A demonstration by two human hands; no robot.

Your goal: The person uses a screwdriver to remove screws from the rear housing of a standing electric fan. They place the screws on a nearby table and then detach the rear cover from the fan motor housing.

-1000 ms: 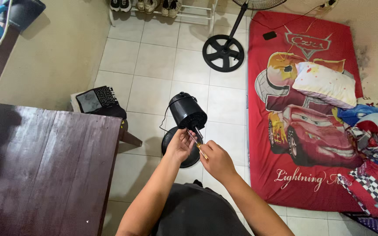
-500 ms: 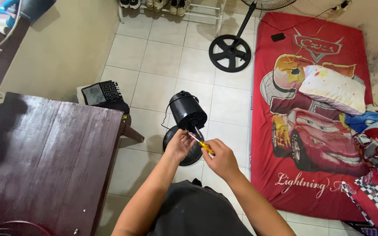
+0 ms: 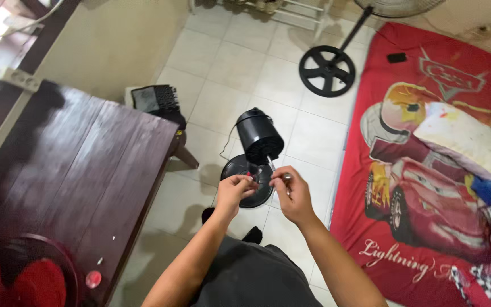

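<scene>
The left hand [image 3: 235,190] pinches something small, too small to identify, just below the black fan motor housing [image 3: 259,136]. The right hand [image 3: 294,196] is closed around a screwdriver [image 3: 286,178], its tip hidden. The motor's shaft [image 3: 270,163] points toward both hands, above the round fan base [image 3: 251,179] on the tiled floor [image 3: 228,62]. A loosened pinch could drop the small piece, which might roll under the dark wooden table [image 3: 86,170].

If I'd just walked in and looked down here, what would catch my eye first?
Probably the bright red mattress with its cartoon-car print, filling the right side of the tiled floor. In the middle, the left hand and right hand are raised close together just below a black fan motor housing on its round base. A dark wooden table takes up the left side.
</scene>
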